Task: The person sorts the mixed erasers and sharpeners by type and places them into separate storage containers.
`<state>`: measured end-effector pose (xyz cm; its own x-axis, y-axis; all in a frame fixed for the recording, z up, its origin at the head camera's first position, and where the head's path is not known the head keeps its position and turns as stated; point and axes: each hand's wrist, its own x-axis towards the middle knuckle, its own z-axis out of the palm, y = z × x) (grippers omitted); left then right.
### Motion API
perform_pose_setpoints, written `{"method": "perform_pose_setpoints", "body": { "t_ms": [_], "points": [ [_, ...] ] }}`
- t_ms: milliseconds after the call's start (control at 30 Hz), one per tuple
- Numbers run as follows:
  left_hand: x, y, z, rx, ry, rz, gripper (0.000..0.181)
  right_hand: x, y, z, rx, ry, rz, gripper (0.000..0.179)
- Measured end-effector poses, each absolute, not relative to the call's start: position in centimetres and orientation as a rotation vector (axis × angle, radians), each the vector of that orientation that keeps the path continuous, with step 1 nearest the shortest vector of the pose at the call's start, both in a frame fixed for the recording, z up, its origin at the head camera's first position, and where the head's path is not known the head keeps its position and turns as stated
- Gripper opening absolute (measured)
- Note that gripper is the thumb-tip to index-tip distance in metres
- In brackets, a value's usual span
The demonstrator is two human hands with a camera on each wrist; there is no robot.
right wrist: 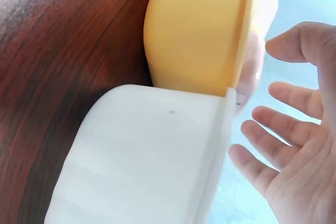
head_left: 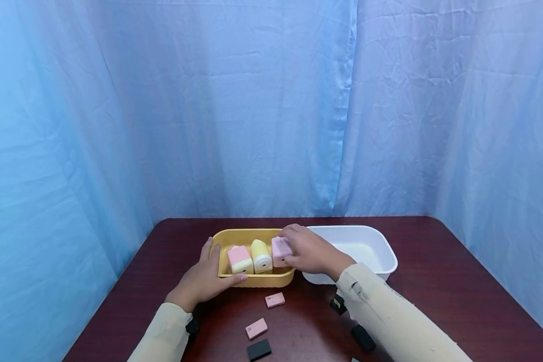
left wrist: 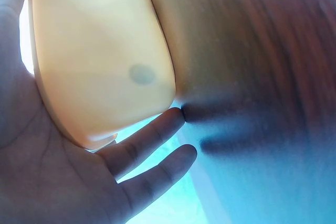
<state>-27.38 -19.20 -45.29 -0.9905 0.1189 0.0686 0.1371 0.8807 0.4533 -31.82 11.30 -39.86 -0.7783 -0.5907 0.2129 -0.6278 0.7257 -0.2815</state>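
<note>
Cream sleeves point(head_left: 398, 319); black left-wrist device point(head_left: 192, 325)

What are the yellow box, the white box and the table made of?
The yellow box: probably plastic, smooth, with thin, rounded, seamless-looking walls.

The white box: probably plastic too, smooth, with a molded-looking rim.

The table: wood or a wood-look covering, somewhat shiny; it has dark reddish streaks like grain, but I can't tell which.
</note>
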Motion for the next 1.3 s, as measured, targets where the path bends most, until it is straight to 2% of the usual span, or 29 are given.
{"method": "perform_pose_setpoints", "body": {
  "t_ms": [633, 1067, 1300],
  "points": [
    [-27.4, -19.1, -45.4, -0.211, -2.999, -0.733, 0.132, -29.3, 20.5, -37.3, 0.747, -2.637, 0.711, 0.048],
    [-27.4, -19.0, -45.1, -0.176, -3.007, -0.607, 0.137, -28.2, 26.1, -39.7, 0.543, -2.689, 0.707, 0.048],
    [-27.1, -18.6, -44.5, -0.228, -2.915, -0.502, 0.134, -28.1, 28.6, -41.3, 0.438, -2.706, 0.703, 0.057]
  ]
}}
